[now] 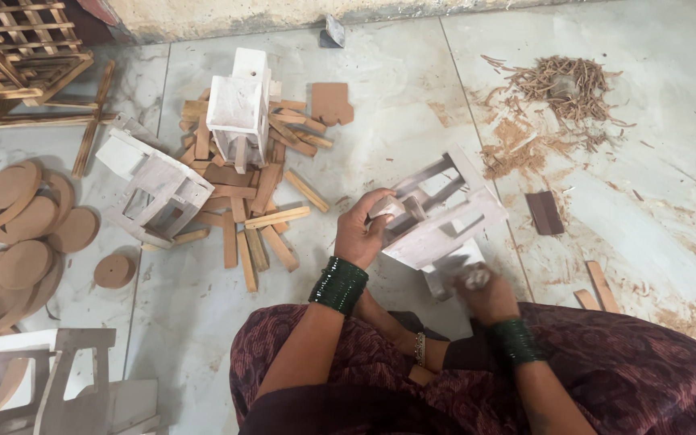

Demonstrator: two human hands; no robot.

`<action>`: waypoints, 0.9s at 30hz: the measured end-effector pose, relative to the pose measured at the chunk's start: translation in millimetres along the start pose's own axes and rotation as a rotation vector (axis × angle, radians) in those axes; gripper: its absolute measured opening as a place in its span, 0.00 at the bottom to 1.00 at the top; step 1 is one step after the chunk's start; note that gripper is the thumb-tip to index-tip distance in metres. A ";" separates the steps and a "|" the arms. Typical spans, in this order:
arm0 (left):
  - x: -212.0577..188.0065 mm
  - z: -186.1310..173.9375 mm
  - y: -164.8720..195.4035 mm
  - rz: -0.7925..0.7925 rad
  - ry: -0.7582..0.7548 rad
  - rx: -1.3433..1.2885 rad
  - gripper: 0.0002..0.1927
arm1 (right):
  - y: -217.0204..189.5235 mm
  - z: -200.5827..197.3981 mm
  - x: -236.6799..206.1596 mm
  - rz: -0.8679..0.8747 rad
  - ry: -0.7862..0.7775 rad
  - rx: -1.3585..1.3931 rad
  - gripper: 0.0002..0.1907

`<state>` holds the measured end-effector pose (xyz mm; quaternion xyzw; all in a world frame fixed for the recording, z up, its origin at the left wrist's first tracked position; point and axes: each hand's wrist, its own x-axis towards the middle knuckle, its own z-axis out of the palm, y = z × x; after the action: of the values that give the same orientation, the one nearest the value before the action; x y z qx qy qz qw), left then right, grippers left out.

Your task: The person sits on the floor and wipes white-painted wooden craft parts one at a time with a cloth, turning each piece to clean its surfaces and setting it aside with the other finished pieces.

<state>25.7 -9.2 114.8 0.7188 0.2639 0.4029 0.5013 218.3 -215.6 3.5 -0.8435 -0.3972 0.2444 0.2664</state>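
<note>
Patterned maroon cloth point(622, 362) over the person's lap, with both hands on a small white-painted wooden frame point(445, 213) just above it.

Left hand point(362, 229), a stack of green bangles point(338, 284) at its wrist, has its fingers curled shut around one end of the frame, which lies tilted on the grey tiled floor point(412, 89) right in front of the knees. Right hand point(486, 292) is blurred; it sits at the frame's lower corner, fingers closed on a small pale piece I cannot identify. To the left lie a pile of short wooden sticks point(259, 217) with 2 more white frames point(239, 105) point(155, 189), then brown wooden discs point(18, 242). Wood shavings point(561, 84) are scattered at upper right, near a dark sanding pad point(544, 213).
</note>
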 end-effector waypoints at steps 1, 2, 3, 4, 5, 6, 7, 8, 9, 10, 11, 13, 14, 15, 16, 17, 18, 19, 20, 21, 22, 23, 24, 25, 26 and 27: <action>0.0 0.3 -1.3 -0.017 -0.019 -0.032 0.22 | 2.5 -10.7 4.7 0.023 0.074 0.009 0.11; -0.3 0.9 -2.3 -0.035 -0.039 -0.064 0.23 | 2.5 -19.8 9.2 0.047 0.148 0.018 0.11; -0.7 2.0 -3.0 -0.052 -0.060 -0.097 0.24 | 2.0 -30.0 11.4 0.082 0.254 0.174 0.14; -1.5 2.6 -3.6 -0.029 -0.072 -0.072 0.23 | -0.2 -41.2 12.4 0.116 0.361 0.332 0.17; -2.2 3.6 -4.2 -0.005 -0.084 -0.049 0.23 | -4.9 -51.5 14.5 0.115 0.332 0.481 0.18; -2.8 4.8 -5.0 0.020 -0.097 -0.026 0.22 | -10.7 -61.9 16.4 0.113 0.301 0.631 0.20; -2.9 5.8 -6.3 0.043 -0.100 -0.030 0.22 | -17.0 -71.0 16.2 0.108 0.270 0.780 0.22; -2.4 5.0 -8.2 0.067 -0.101 -0.033 0.22 | -24.6 -76.4 14.3 0.232 0.218 0.907 0.24; -0.9 4.3 -10.6 0.093 -0.101 -0.036 0.23 | -32.5 -78.3 12.6 0.355 0.162 1.033 0.26; 0.7 3.4 -13.7 0.092 -0.089 -0.015 0.23 | -40.0 -78.3 11.0 0.480 0.101 1.155 0.28; 2.0 2.2 -17.5 0.087 -0.075 0.007 0.23 | -45.8 -76.3 8.1 0.481 0.087 1.187 0.27; 3.0 0.0 -25.7 0.032 -0.022 0.024 0.23 | -53.3 -66.5 -1.3 0.484 0.055 1.251 0.27; 4.4 0.3 -30.2 -0.016 0.016 0.018 0.23 | -55.5 -61.0 -3.2 0.437 0.031 1.268 0.26; 5.3 0.9 -34.8 -0.062 0.053 0.009 0.22 | -56.7 -55.9 -4.6 0.391 0.010 1.285 0.26; 5.5 -1.2 -39.7 -0.120 0.059 -0.021 0.22 | -57.0 -51.6 -5.1 0.344 -0.008 1.302 0.26; 5.8 -3.4 -44.5 -0.177 0.062 -0.053 0.21 | -56.6 -48.6 -5.3 0.305 -0.049 1.333 0.26; 5.7 -4.4 -49.1 -0.236 0.064 -0.086 0.21 | -56.2 -46.4 -5.1 0.265 -0.090 1.362 0.26; 5.4 -4.3 -53.4 -0.205 0.064 -0.103 0.19 | -55.2 -45.6 -4.9 0.225 -0.132 1.390 0.27; 5.2 -4.3 -57.4 -0.173 0.066 -0.120 0.18 | -54.2 -45.6 -5.9 0.260 -0.124 1.375 0.27; 5.9 -3.8 -61.5 -0.142 0.068 -0.137 0.17 | -53.1 -45.9 -7.0 0.295 -0.118 1.359 0.27; 7.7 -1.5 -65.5 -0.173 0.052 -0.217 0.16 | -52.2 -46.0 -8.8 0.330 -0.115 1.341 0.27; 9.1 2.2 -69.5 -0.206 0.038 -0.298 0.15 | -51.2 -45.4 -10.8 0.297 -0.108 1.309 0.27; 8.2 3.9 -73.4 -0.241 0.024 -0.378 0.15 | -50.2 -43.4 -13.8 0.268 -0.102 1.278 0.27; 8.5 4.1 -77.9 -0.272 0.009 -0.311 0.17 | -49.1 -39.8 -15.9 0.242 -0.096 1.246 0.27; 11.3 3.9 -83.0 -0.302 -0.007 -0.244 0.19 | -48.3 -34.4 -15.9 0.184 -0.103 1.199 0.24; 12.4 4.2 -88.0 -0.332 -0.026 -0.176 0.22 | -47.0 -27.3 -14.6 0.128 -0.110 1.152 0.22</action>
<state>38.0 29.9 35.9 0.6239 0.3361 0.3269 0.6252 201.7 -208.7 56.9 -0.5711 -0.1616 0.4801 0.6460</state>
